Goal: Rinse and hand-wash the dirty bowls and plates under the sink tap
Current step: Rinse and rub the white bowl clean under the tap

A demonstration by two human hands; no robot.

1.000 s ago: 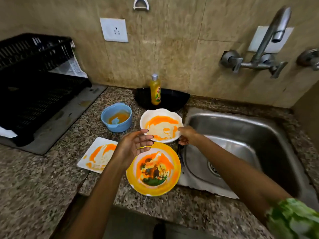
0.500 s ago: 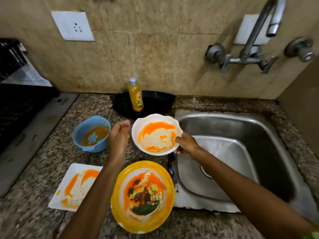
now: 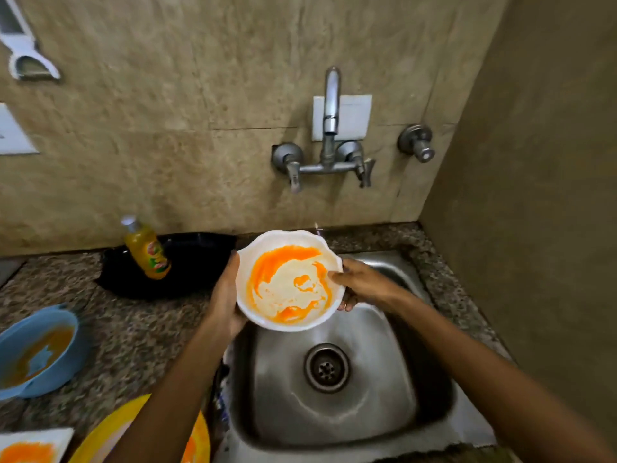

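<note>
A white scalloped bowl smeared with orange sauce hangs over the back left of the steel sink. My left hand cups its left side from below. My right hand grips its right rim, thumb on the inside. The wall tap stands above and behind the bowl; no water runs from its spout. A blue bowl with orange residue sits on the counter at left. A yellow plate and a white square plate lie at the bottom left, partly cut off.
A yellow dish-soap bottle stands against a black tray behind the counter. The sink drain is uncovered. A side wall closes in on the right. A second valve is on the back wall.
The white bowl was lifted off the counter and carried right over the sink. My left hand came onto its left side. The view swung right toward the tap.
</note>
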